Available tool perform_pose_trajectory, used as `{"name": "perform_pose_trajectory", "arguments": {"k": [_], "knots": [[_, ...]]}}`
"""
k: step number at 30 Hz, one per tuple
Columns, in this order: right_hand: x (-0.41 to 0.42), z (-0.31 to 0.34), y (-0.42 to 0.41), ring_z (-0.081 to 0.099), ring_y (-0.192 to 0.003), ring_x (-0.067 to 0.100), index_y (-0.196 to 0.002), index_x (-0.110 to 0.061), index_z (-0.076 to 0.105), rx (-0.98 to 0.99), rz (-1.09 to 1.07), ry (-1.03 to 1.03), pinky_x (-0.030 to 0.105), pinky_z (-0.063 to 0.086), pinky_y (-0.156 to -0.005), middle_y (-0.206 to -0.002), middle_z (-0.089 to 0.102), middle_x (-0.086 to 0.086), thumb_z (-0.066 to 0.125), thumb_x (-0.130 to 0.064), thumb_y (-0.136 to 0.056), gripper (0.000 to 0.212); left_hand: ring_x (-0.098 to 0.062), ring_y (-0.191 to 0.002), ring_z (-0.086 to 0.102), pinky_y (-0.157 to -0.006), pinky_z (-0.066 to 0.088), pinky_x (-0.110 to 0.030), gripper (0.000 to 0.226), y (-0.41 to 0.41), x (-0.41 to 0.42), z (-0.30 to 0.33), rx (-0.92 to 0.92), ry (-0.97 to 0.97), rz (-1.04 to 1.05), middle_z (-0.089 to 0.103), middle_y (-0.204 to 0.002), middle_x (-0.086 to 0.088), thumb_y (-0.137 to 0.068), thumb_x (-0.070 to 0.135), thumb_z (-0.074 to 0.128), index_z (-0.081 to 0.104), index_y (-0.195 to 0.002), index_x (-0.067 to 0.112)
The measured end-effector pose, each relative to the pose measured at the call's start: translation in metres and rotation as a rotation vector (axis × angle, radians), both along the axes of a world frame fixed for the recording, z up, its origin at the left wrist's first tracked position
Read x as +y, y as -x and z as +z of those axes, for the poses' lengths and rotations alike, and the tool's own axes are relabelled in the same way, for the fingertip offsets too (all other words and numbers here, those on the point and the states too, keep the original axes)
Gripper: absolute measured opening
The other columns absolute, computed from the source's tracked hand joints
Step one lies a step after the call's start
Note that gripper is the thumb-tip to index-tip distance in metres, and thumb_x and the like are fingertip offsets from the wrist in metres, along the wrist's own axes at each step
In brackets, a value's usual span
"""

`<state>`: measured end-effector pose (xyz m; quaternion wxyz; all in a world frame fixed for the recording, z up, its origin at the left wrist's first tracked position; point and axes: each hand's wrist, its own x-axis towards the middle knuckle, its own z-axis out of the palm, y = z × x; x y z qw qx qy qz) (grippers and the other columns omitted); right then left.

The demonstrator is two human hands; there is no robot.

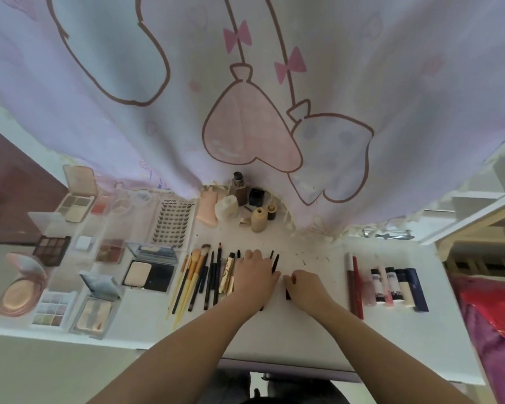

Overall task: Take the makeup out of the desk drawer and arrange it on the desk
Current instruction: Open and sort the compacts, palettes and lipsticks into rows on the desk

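Dark pencils [274, 262], mid-table: pressed flat under straight fingers of left hand [255, 271]; one pencil [287, 293] pinched by curled right hand [306, 288], presumably for alignment beside brushes [197, 275].

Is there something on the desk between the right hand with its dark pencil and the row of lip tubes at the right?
Nothing visible. The right hand grips a dark pencil; only bare white desk lies between it and the lip tubes.

Two hands [255, 272], one lash tray [172, 223] (labelled XOYO), two bottles [258, 219]
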<state>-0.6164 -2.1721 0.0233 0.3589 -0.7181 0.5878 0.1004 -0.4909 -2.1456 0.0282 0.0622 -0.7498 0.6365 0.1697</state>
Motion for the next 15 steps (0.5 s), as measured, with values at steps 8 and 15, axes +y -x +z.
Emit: {"name": "perform_pose_trajectory", "arguments": {"k": [8,15], "knots": [[-0.004,0.000,-0.001,0.060,-0.092,0.027,-0.078,-0.013,0.050,0.006,-0.045,0.070,0.029,0.042,-0.072,-0.096,0.063,0.012,0.034,-0.036,-0.100,0.036,-0.025,-0.113,0.045,-0.091,0.038,-0.035,0.037,-0.008,-0.003,-0.005,-0.017,0.044,-0.043,0.053,-0.120,-0.008,-0.098,0.039,0.037,0.049,-0.119,0.011],[-0.059,0.024,0.086,0.054,-0.077,0.027,-0.088,-0.009,0.051,0.043,-0.211,0.170,0.029,0.041,-0.068,-0.090,0.062,0.013,0.037,-0.023,-0.098,0.022,-0.027,-0.105,0.050,-0.086,0.038,-0.036,0.029,0.077,-0.009,0.002,0.265,0.112,-0.213,0.056,-0.111,-0.010,-0.099,0.028,0.035,0.051,-0.112,0.008]]}}
